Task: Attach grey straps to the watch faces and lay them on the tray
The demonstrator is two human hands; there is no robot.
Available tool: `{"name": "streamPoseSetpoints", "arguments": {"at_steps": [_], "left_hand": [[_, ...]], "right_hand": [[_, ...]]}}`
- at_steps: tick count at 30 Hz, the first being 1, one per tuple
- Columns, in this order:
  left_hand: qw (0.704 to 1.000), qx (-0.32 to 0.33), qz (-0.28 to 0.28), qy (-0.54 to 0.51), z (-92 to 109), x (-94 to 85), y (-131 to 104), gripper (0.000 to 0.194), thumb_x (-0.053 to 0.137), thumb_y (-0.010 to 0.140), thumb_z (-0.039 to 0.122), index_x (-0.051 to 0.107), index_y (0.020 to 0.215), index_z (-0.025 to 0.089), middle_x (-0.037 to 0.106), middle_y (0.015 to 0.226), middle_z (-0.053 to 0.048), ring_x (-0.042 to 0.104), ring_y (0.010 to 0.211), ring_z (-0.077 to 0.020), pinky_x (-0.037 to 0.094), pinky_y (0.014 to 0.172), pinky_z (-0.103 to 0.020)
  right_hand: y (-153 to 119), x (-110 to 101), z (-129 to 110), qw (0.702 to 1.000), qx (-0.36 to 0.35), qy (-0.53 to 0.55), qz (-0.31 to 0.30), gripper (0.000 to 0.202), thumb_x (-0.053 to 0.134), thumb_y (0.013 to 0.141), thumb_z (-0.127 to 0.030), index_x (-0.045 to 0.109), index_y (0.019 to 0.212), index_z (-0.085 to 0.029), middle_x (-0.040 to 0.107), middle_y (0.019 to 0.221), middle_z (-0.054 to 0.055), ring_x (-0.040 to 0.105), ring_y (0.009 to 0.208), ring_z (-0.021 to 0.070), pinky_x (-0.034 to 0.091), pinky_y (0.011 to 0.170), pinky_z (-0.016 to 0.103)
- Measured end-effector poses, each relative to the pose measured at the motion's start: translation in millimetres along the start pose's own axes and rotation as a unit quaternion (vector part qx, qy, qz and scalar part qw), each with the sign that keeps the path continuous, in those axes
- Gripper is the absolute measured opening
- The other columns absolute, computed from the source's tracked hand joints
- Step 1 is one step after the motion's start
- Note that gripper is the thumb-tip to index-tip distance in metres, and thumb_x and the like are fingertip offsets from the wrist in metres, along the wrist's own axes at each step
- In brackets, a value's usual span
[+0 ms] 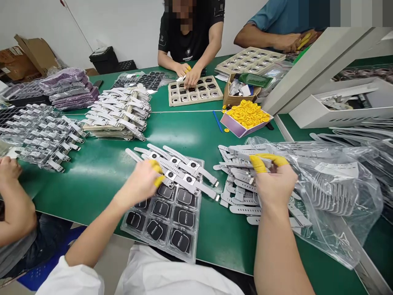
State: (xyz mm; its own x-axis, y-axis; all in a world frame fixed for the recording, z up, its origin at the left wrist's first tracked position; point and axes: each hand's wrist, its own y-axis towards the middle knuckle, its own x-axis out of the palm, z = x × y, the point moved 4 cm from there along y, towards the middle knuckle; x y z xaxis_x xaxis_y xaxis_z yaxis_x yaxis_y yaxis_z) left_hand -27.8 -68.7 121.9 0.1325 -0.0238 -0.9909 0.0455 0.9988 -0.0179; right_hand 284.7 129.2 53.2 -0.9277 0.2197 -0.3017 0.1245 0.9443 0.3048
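My right hand (pixel 273 178), with yellow finger cots on thumb and forefinger, pinches a light grey watch strap (pixel 241 154) above a loose pile of straps (pixel 245 198). To the left, my left hand (pixel 143 182) hovers at the near left edge of several watches with grey straps (pixel 189 179). Its cot-covered fingers are curled and blurred; whether they grip anything cannot be made out. Those watches lie face down across the far part of a clear plastic tray (pixel 196 241). Black square watch faces with printed film (pixel 161 209) fill its nearer compartments.
Stacked strapped watches (pixel 118 110) stand at the left. A box of yellow finger cots (pixel 247 116) and a blue pen (pixel 217 121) lie beyond my right hand. A plastic bag of straps (pixel 337 176) spreads rightward. Across the table, a co-worker handles a watch tray (pixel 196 97).
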Motion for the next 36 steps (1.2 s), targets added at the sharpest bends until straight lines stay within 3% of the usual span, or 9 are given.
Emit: {"name": "streamPoseSetpoints", "arguments": {"at_steps": [4, 8, 12, 15, 19, 23, 26, 30, 36], "left_hand": [[0.987, 0.152, -0.056, 0.016, 77.0, 21.8, -4.2, 0.022, 0.054, 0.103, 0.029, 0.068, 0.111, 0.014, 0.066, 0.115, -0.014, 0.059, 0.105, -0.0285, 0.044, 0.087, -0.042], [0.976, 0.185, -0.081, 0.086, 99.8, 37.1, 2.9, 0.011, 0.061, 0.093, 0.017, 0.070, 0.097, 0.011, 0.064, 0.103, -0.015, 0.058, 0.100, -0.0301, 0.040, 0.079, -0.041], [0.968, 0.199, -0.075, 0.131, 104.1, 45.9, 6.9, 0.015, 0.056, 0.094, 0.010, 0.070, 0.089, 0.011, 0.065, 0.093, -0.015, 0.059, 0.094, -0.0296, 0.039, 0.074, -0.040], [0.967, 0.200, -0.073, 0.143, 106.2, 48.4, 8.8, 0.021, 0.050, 0.097, 0.009, 0.068, 0.087, 0.012, 0.066, 0.089, -0.015, 0.061, 0.091, -0.0293, 0.041, 0.070, -0.039], [0.970, 0.195, -0.105, 0.099, 98.8, 30.4, 17.4, 0.018, 0.052, 0.100, 0.012, 0.065, 0.088, 0.014, 0.068, 0.087, -0.013, 0.066, 0.089, -0.0276, 0.046, 0.068, -0.037], [0.993, 0.069, -0.064, -0.073, 71.0, 0.5, 38.2, 0.015, 0.050, 0.105, 0.028, 0.059, 0.101, 0.017, 0.069, 0.083, -0.008, 0.067, 0.073, -0.0242, 0.049, 0.064, -0.035], [0.958, -0.026, 0.020, -0.285, 50.9, 3.7, 51.6, 0.018, 0.046, 0.106, 0.031, 0.053, 0.117, 0.018, 0.072, 0.093, -0.008, 0.070, 0.078, -0.0224, 0.055, 0.069, -0.034], [0.906, 0.072, 0.084, -0.409, 49.9, 31.6, 57.2, 0.036, 0.046, 0.097, 0.013, 0.052, 0.132, 0.020, 0.069, 0.127, -0.012, 0.068, 0.117, -0.0239, 0.057, 0.100, -0.040], [0.911, 0.163, 0.100, -0.366, 50.0, 44.5, 53.1, 0.057, 0.045, 0.090, 0.004, 0.054, 0.143, 0.022, 0.065, 0.138, -0.011, 0.061, 0.131, -0.0255, 0.052, 0.112, -0.044]], "right_hand": [[-10.3, 6.9, -19.0, 0.947, 0.091, 0.305, 0.046, 0.051, 0.092, 0.064, -0.057, 0.063, 0.086, -0.021, 0.070, 0.084, 0.005, 0.070, 0.082, 0.0245, 0.058, 0.086, 0.046], [-26.5, 19.5, -36.5, 0.907, 0.166, 0.384, -0.051, 0.052, 0.090, 0.069, -0.062, 0.060, 0.086, -0.022, 0.067, 0.068, 0.000, 0.062, 0.053, 0.0179, 0.054, 0.053, 0.034], [-50.9, 34.8, -55.6, 0.871, 0.198, 0.412, -0.180, 0.041, 0.083, 0.082, -0.057, 0.059, 0.084, -0.024, 0.057, 0.060, -0.006, 0.043, 0.043, 0.0102, 0.040, 0.044, 0.026], [-68.2, 46.8, -65.0, 0.842, 0.228, 0.419, -0.254, 0.034, 0.079, 0.086, -0.055, 0.063, 0.088, -0.025, 0.056, 0.062, -0.004, 0.040, 0.045, 0.0104, 0.036, 0.044, 0.025], [-81.0, 54.6, -71.3, 0.823, 0.237, 0.415, -0.306, 0.030, 0.075, 0.088, -0.053, 0.065, 0.090, -0.025, 0.055, 0.062, -0.004, 0.041, 0.046, 0.0123, 0.037, 0.044, 0.028], [-90.6, 57.9, -74.1, 0.807, 0.238, 0.423, -0.337, 0.029, 0.074, 0.089, -0.051, 0.065, 0.090, -0.024, 0.056, 0.061, -0.004, 0.041, 0.046, 0.0124, 0.036, 0.043, 0.026], [-102.6, 64.0, -74.4, 0.786, 0.249, 0.421, -0.379, 0.032, 0.074, 0.088, -0.053, 0.063, 0.089, -0.023, 0.057, 0.060, -0.004, 0.040, 0.044, 0.0117, 0.034, 0.040, 0.025], [-118.0, 74.2, -70.8, 0.760, 0.250, 0.396, -0.450, 0.035, 0.073, 0.089, -0.055, 0.063, 0.089, -0.021, 0.060, 0.058, -0.003, 0.042, 0.041, 0.0105, 0.033, 0.041, 0.024], [-120.5, 79.0, -65.8, 0.750, 0.261, 0.387, -0.469, 0.034, 0.073, 0.090, -0.052, 0.064, 0.085, -0.019, 0.059, 0.053, -0.004, 0.040, 0.038, 0.0086, 0.030, 0.039, 0.022]]}}
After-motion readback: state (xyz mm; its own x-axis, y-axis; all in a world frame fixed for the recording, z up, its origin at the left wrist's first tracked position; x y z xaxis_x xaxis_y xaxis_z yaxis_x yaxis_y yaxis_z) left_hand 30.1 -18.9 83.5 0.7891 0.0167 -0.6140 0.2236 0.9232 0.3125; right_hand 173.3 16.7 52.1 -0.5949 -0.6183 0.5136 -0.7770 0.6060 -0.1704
